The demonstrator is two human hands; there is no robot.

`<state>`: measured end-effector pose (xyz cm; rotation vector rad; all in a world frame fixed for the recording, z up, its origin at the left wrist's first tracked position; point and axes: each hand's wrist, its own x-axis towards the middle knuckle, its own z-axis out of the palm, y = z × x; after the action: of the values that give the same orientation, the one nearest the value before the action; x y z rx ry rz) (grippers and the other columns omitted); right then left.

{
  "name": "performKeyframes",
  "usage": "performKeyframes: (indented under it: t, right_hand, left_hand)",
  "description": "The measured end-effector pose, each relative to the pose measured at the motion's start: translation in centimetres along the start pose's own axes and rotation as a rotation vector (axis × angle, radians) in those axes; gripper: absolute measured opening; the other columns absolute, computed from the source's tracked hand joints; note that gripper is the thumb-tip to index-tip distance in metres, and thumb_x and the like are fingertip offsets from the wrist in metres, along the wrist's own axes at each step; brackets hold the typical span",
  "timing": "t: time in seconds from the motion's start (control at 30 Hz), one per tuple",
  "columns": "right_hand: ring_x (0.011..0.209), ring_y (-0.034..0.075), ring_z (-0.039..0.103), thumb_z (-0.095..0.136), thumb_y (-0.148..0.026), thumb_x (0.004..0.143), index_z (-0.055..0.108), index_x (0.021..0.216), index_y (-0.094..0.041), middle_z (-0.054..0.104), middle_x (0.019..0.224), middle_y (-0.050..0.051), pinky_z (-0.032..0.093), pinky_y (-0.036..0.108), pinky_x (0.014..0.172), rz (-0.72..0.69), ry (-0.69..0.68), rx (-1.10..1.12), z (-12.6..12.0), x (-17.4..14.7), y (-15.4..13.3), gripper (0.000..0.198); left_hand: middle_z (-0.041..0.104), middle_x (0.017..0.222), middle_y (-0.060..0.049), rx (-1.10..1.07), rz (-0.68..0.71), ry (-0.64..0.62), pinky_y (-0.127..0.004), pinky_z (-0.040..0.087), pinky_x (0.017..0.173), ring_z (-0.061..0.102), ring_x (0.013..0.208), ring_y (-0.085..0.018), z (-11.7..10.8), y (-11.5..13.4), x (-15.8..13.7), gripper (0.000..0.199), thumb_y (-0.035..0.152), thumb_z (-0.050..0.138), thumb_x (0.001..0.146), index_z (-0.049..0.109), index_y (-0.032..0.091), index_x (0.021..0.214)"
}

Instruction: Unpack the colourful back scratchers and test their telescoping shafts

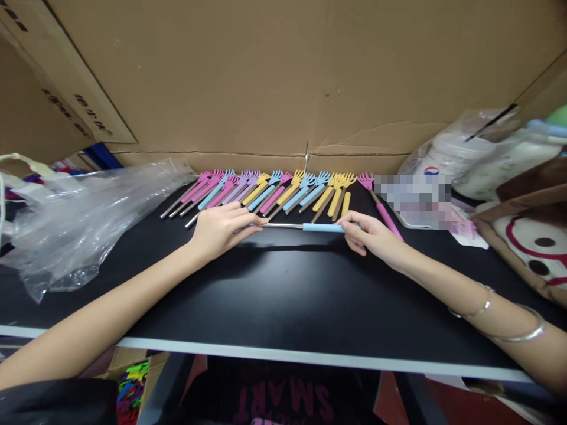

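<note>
A back scratcher with a thin metal rod and a light blue grip [319, 227] is held level above the black table. My left hand [225, 229] is closed on the rod's left part, and its fingers hide whatever lies at that end. With thumb and fingers, my right hand [368, 234] pinches the right end of the blue grip. Behind my hands lies a row of back scratchers [274, 195] in pink, blue, purple and yellow, claws pointing away from me. A pink back scratcher [386, 219] lies apart, just beyond my right hand.
Clear plastic bags [97, 218] lie at the left. Cardboard [248, 77] walls the back. At the right stand a lidded cup [456, 153] in a bag and a brown plush-like item [531, 236]. Below the table edge [310, 356], a box holds colourful pieces [132, 389].
</note>
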<state>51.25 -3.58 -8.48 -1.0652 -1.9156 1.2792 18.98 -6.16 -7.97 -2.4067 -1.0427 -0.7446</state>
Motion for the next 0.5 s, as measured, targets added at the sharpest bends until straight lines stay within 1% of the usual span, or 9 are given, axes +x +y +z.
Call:
performKeyframes:
  t: [0.13,0.3,0.4,0.5]
  right_hand:
    - [0.038,0.008,0.037,0.055,-0.062,0.082,0.046,0.082,-0.020,0.040,0.043,-0.010,0.027,0.024,0.043,-0.022,0.012,-0.012,0.15,0.05,0.26,0.042]
    - [0.040,0.008,0.040,0.055,-0.057,0.083,0.048,0.086,-0.020,0.043,0.047,-0.009,0.032,0.024,0.044,-0.103,0.067,-0.090,0.17,-0.14,0.27,0.038]
    - [0.044,0.009,0.045,0.054,-0.053,0.086,0.049,0.088,-0.020,0.047,0.054,-0.007,0.037,0.024,0.046,-0.133,0.112,-0.156,0.08,-0.43,-0.03,0.033]
    - [0.052,0.011,0.052,0.055,-0.047,0.087,0.052,0.091,-0.020,0.054,0.064,-0.002,0.042,0.026,0.052,-0.177,0.150,-0.280,-0.07,-0.64,-0.21,0.027]
  left_hand:
    - [0.073,0.080,0.001,-0.057,-0.015,-0.007,-0.022,0.039,0.056,0.061,0.071,-0.011,0.05,-0.24,-0.05,0.022,0.037,0.052,0.093,0.069,0.023,0.092]
    - [0.073,0.086,-0.002,-0.187,-0.024,-0.049,-0.023,0.045,0.067,0.064,0.076,-0.013,-0.01,-0.26,-0.06,0.024,0.037,0.051,0.094,0.069,0.020,0.094]
    - [0.073,0.089,-0.003,-0.284,-0.068,-0.070,-0.024,0.048,0.073,0.066,0.080,-0.015,0.17,-0.27,-0.03,0.026,0.039,0.052,0.093,0.068,0.019,0.094]
    - [0.073,0.092,-0.003,-0.395,-0.117,-0.098,-0.023,0.049,0.076,0.066,0.084,-0.015,0.46,-0.30,0.00,0.022,0.037,0.056,0.091,0.068,0.019,0.093]
